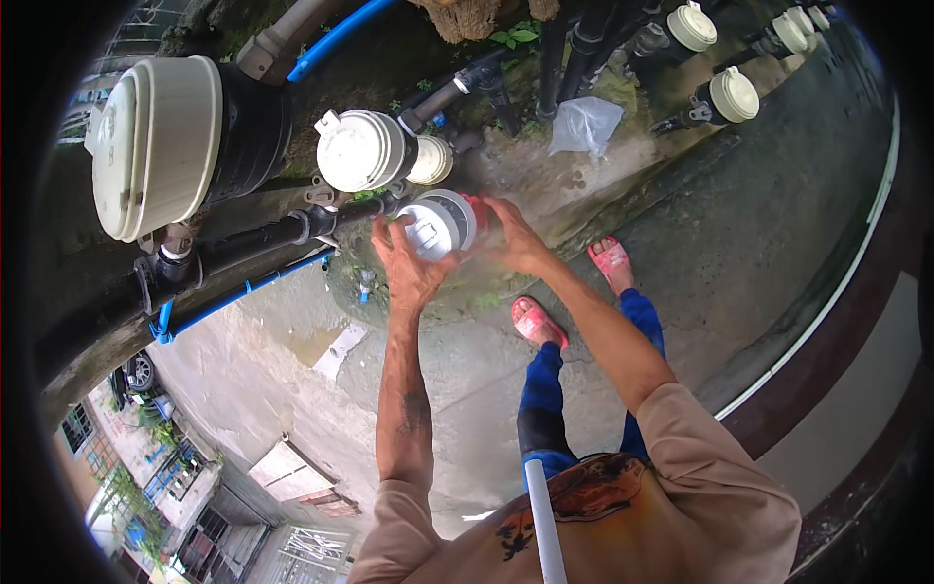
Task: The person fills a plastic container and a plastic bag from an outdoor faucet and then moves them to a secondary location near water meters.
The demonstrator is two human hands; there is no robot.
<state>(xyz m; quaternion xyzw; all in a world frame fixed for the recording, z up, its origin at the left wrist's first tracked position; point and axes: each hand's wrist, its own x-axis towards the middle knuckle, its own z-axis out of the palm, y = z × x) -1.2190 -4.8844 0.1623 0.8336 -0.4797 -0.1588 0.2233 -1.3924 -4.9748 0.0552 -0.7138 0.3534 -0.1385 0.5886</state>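
A round water meter [450,216] with a white face and a grey body is held tilted in front of me, close to the pipes. My left hand [413,268] grips its near left side, fingers on the rim and thumb along the lower edge. On the meter's right side is a red part [476,209], perhaps a cap or lid; its exact shape is partly hidden. My right hand [518,238], slightly blurred, has its curled fingers at this red part and seems to grasp it.
White-capped meters [362,151] sit on black pipes, a large one [161,146] at far left. A clear plastic bag [586,127] lies by the pipes. A blue pipe [258,287] runs along the concrete ledge. My feet in red slippers [538,321] stand on concrete.
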